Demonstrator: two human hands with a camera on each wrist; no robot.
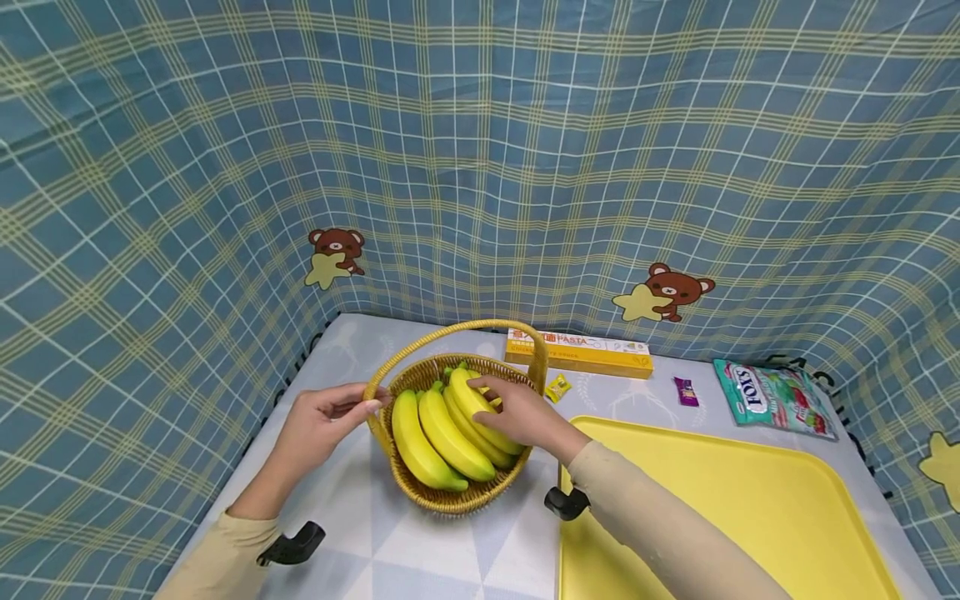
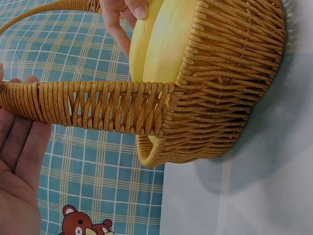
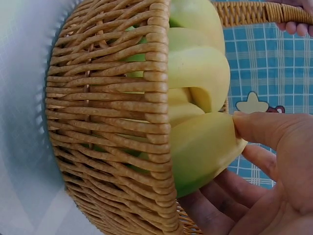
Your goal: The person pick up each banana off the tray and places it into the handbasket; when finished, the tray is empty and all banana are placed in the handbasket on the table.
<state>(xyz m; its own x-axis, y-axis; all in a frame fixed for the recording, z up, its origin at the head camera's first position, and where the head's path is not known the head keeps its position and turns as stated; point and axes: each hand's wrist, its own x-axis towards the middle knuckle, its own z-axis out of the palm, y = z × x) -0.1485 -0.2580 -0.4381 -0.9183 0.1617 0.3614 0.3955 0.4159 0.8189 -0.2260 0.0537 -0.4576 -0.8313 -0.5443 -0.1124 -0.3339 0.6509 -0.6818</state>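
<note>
A woven basket (image 1: 450, 498) with an arched handle (image 1: 450, 331) stands on the pale table and holds a bunch of yellow bananas (image 1: 438, 433). My left hand (image 1: 358, 407) grips the handle low on its left side; the left wrist view shows the handle (image 2: 98, 105) crossing my fingers (image 2: 22, 142). My right hand (image 1: 501, 402) lies on the right side of the bunch. In the right wrist view its thumb (image 3: 261, 129) presses on a banana (image 3: 200, 147), with the other fingers curled beneath, beside the basket wall (image 3: 107, 122).
A large yellow tray (image 1: 750, 500) lies right of the basket. Behind it are a yellow pasta box (image 1: 577, 352), a small yellow sweet (image 1: 557, 387), a purple sweet (image 1: 686, 391) and a green candy bag (image 1: 772, 398). Blue plaid cloth walls in the table.
</note>
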